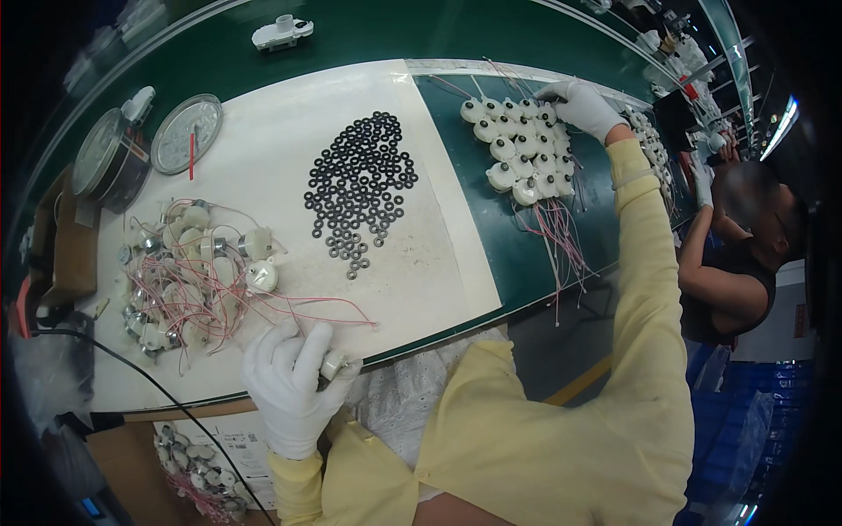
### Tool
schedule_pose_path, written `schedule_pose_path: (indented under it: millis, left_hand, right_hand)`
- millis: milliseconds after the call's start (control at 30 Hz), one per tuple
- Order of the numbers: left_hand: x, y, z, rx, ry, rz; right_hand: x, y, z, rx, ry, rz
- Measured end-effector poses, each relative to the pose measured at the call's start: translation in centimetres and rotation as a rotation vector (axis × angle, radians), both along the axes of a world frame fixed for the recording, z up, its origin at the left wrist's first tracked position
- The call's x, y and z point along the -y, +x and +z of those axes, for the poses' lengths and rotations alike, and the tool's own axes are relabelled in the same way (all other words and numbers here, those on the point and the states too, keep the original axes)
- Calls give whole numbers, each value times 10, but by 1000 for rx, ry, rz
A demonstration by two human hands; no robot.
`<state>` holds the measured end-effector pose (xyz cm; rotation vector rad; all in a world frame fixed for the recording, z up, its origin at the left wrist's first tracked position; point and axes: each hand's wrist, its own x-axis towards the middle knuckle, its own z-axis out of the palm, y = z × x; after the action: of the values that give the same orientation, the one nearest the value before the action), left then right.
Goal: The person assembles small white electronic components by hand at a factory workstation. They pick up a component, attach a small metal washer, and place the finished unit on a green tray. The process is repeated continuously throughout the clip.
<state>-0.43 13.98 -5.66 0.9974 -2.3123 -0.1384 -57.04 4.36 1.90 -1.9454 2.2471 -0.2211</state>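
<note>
My left hand, in a white glove, is closed around a small white motor near the table's front edge. To its upper left lies a loose pile of white motors with tangled pink wires. My right hand, also gloved, reaches to the far right corner of a block of white round motors with black tops, standing in close rows. Its fingers are together at the corner motor; what they grip is hidden. Many small black rings lie scattered between the two groups.
A round tin and its metal lid stand at the far left, with a red stick across the lid. A white part lies on the green surface behind. A box of motors is below. Another person works at the right.
</note>
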Motion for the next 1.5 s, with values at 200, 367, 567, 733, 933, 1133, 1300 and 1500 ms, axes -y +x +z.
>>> schedule_pose_path:
  millis: [200,367,567,733,933,1133,1300,1500]
  left_hand:
    - [0,0,-11,-16,-61,1]
    - [-2,4,-9,-14,-83,-27]
    - [-18,27,-23,-456,33,-18]
    - [-20,22,18,-665,104,-80]
    - [-7,-44,60,-811,515,-247]
    - [11,-48,54,-543,246,-337]
    - [33,-29,39,-178,-111,27]
    - [65,-24,29,147,-326,389]
  right_hand:
    - [-5,5,-11,-143,-31,-151]
    - [1,-4,-18,-160,1,-137]
    - [-3,-11,-11,-371,-333,-23]
    - [-33,139,41,156,-698,340]
    - [-71,296,51,319,-206,1122]
    - [-83,302,11,1347,-22,718]
    - [-92,260,35,1936,152,542]
    - [-102,208,32,1666,208,384]
